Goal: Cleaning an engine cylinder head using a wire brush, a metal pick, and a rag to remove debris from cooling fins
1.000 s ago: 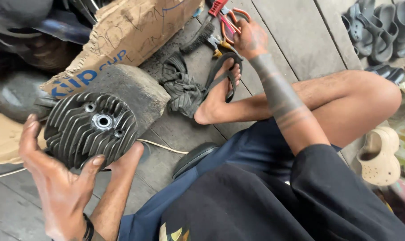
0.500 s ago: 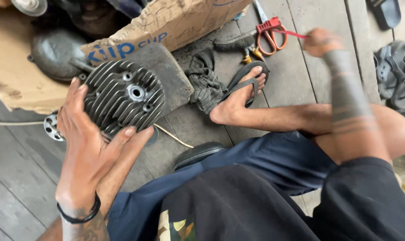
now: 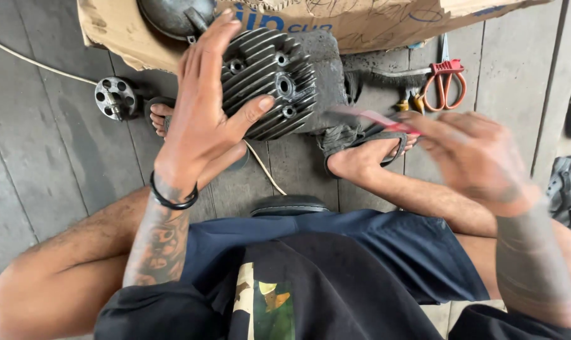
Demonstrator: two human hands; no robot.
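My left hand [image 3: 203, 107] grips a dark finned metal cylinder head [image 3: 274, 82], thumb on its front fins and fingers over its left edge, holding it above a grey block [image 3: 326, 69]. My right hand [image 3: 480, 160] is blurred in front of my right knee and holds a thin red-handled tool [image 3: 376, 119] pointing left toward the head. My right foot in a sandal [image 3: 367, 154] rests on the wooden floor below the head.
A torn cardboard sheet [image 3: 109, 31] lies at the top with a dark round metal part [image 3: 172, 16] on it. Red-handled scissors [image 3: 446, 82] lie at the right, a small perforated metal disc [image 3: 114, 97] at the left, and a white cord [image 3: 263, 167] crosses the planks.
My right hand has come back from the scissors at the far right toward the cylinder head, carrying the red tool. My left hand keeps hold of the head, now nearer the middle.
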